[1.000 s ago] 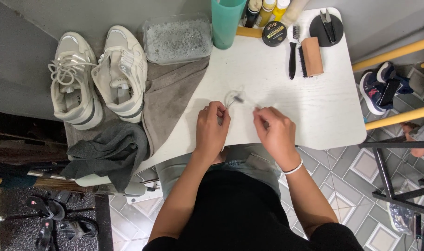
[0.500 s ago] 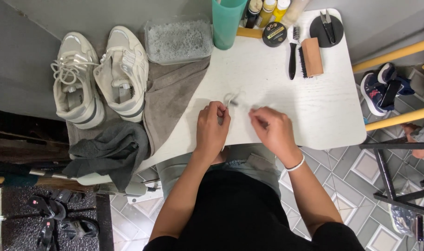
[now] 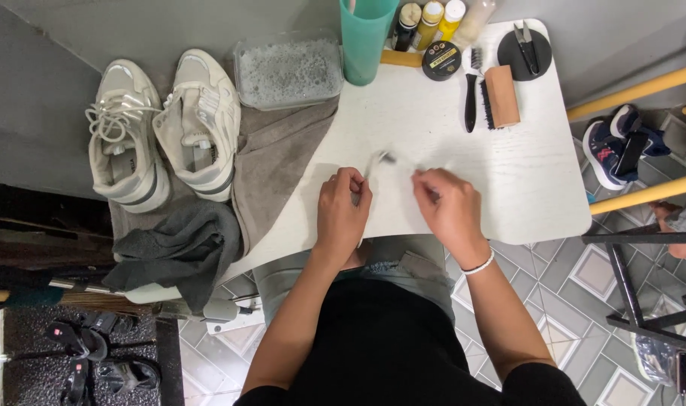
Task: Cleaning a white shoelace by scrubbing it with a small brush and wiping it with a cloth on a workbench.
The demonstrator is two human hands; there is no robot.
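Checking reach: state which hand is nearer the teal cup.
Left. The left hand lies almost straight below the teal cup on the table; the right hand sits below and further right.

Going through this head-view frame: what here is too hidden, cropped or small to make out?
- Thin pale item between the left hand and right hand: too small and blurred to identify; the fingers cover its ends.
- Teal cup: top cut off by the frame edge, contents unseen.
- Bottles: cropped at the top edge.
- Dark shoe: partly behind a yellow bar.
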